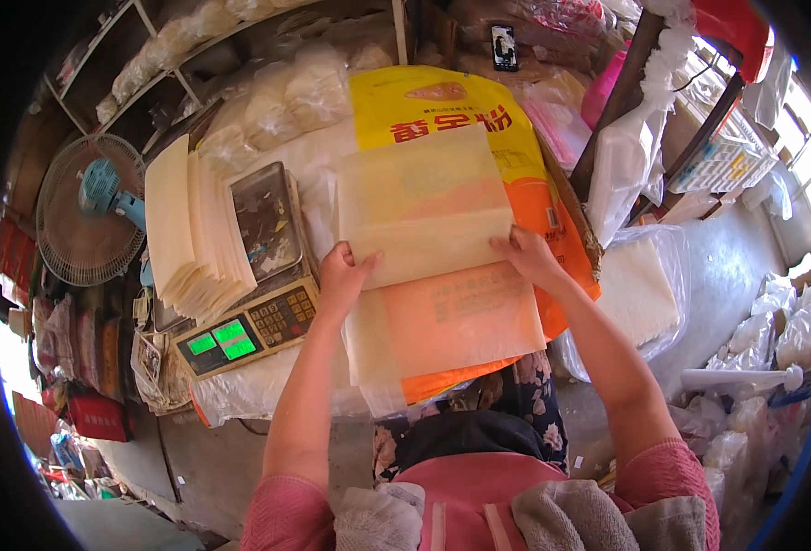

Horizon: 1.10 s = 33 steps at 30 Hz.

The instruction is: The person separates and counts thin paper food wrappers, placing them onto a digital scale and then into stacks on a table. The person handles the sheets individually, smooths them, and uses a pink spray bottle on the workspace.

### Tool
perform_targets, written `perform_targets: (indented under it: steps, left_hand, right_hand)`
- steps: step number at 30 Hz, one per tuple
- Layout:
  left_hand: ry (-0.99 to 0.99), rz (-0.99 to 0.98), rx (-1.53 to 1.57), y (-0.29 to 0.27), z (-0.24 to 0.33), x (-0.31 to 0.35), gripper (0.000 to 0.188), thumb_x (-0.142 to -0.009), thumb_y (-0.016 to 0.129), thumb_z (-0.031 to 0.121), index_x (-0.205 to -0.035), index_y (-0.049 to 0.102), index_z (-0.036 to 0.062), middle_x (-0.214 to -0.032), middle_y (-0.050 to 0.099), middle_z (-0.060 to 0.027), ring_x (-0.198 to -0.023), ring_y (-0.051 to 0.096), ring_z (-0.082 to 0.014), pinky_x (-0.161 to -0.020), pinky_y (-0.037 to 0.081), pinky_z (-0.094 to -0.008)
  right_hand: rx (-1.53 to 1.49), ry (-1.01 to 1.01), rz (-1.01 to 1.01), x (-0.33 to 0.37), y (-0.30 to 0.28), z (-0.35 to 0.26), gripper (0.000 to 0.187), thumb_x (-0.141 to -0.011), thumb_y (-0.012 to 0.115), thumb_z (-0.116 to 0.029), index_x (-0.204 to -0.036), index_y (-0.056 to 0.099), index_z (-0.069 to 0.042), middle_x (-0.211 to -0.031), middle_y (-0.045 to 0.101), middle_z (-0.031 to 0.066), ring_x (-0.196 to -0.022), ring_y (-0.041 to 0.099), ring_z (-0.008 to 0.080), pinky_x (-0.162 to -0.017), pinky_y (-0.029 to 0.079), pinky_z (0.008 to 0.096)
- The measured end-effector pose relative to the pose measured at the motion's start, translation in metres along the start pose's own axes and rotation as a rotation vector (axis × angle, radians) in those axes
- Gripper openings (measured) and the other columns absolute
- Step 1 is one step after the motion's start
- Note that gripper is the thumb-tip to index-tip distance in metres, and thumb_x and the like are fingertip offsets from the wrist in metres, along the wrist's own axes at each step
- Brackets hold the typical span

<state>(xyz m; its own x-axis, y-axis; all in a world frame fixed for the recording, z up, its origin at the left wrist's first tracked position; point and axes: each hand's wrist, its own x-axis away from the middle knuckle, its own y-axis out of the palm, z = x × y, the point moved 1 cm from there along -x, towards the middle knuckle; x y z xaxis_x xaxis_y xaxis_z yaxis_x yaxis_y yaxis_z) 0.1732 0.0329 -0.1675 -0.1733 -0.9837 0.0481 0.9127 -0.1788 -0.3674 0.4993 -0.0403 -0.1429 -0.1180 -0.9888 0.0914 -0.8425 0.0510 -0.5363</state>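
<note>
A thin, translucent cream sheet (424, 197) lies in front of me, its upper part doubled over the lower part. My left hand (343, 280) pinches the left end of the fold, thumb against fingers. At the right end, my right hand (526, 255) grips the same edge with curled fingers. Beneath the sheet, a yellow and orange printed sack (378, 106) covers the work surface, and its colours show through. To the left, a stack of folded cream sheets (199, 234) rests beside the dark pan of a digital scale (281, 317) with lit green displays.
A caged fan (90, 211) stands at far left. Bagged pale goods (295, 96) fill the back, near a phone (504, 48). On the right are a plastic-wrapped pale stack (635, 294), a dark upright post (621, 106) and crumpled clear bags (763, 340).
</note>
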Motion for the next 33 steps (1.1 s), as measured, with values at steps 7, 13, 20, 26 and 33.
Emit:
perform_targets:
  steps: [7,13,20,26,33]
  left_hand:
    - [0.294,0.087,-0.838,0.063,-0.006,-0.035,0.060,-0.095,0.056,0.045,-0.144,0.045,0.0112,-0.154,0.036,-0.0158,-0.144,0.030,-0.0300,-0.114,0.024,-0.0569]
    - [0.204,0.008,-0.894,0.071,-0.013,-0.033,0.062,-0.099,0.044,0.052,-0.149,0.038,0.0157,-0.159,0.028,-0.0077,-0.149,0.021,-0.0233,-0.116,0.014,-0.0604]
    - [0.276,0.085,-0.982,0.078,-0.015,-0.035,0.062,-0.099,0.045,0.051,-0.149,0.038,0.0153,-0.157,0.032,-0.0107,-0.149,0.021,-0.0257,-0.116,0.013,-0.0621]
    - [0.183,-0.044,-1.168,0.050,0.042,-0.016,0.062,-0.094,0.053,0.052,-0.143,0.045,0.0150,-0.134,0.056,-0.0132,-0.125,0.052,-0.0301,-0.105,0.035,-0.0593]
    - [-0.022,-0.460,-0.009,0.062,0.025,0.065,0.052,-0.089,0.065,0.018,-0.138,0.051,0.0068,-0.119,0.066,-0.0132,-0.105,0.064,-0.0225,-0.091,0.051,-0.0348]
  right_hand:
    - [0.380,0.223,0.063,-0.043,0.019,-0.005,0.053,-0.091,0.064,-0.039,-0.129,0.054,-0.004,-0.106,0.065,0.0162,-0.089,0.066,0.0324,-0.076,0.055,0.0436]
    - [0.825,-0.492,0.226,-0.030,0.058,0.001,0.058,-0.097,0.053,-0.037,-0.147,0.039,-0.012,-0.153,0.031,0.0169,-0.139,0.032,0.0411,-0.111,0.031,0.0527]
    - [0.828,-0.395,0.177,-0.035,0.064,0.012,0.055,-0.101,0.041,-0.037,-0.149,0.038,-0.010,-0.158,0.023,0.0184,-0.146,0.012,0.0442,-0.117,0.016,0.0568]
    - [0.286,-0.032,0.395,0.005,0.032,-0.023,0.057,-0.088,0.068,-0.028,-0.133,0.047,0.000,-0.119,0.064,0.0211,-0.116,0.059,0.0365,-0.095,0.048,0.0453]
    - [-0.135,0.250,0.066,0.065,0.065,-0.002,0.054,-0.086,0.074,-0.021,-0.132,0.053,-0.001,-0.096,0.070,0.0087,-0.086,0.068,0.0151,-0.072,0.053,0.0268]
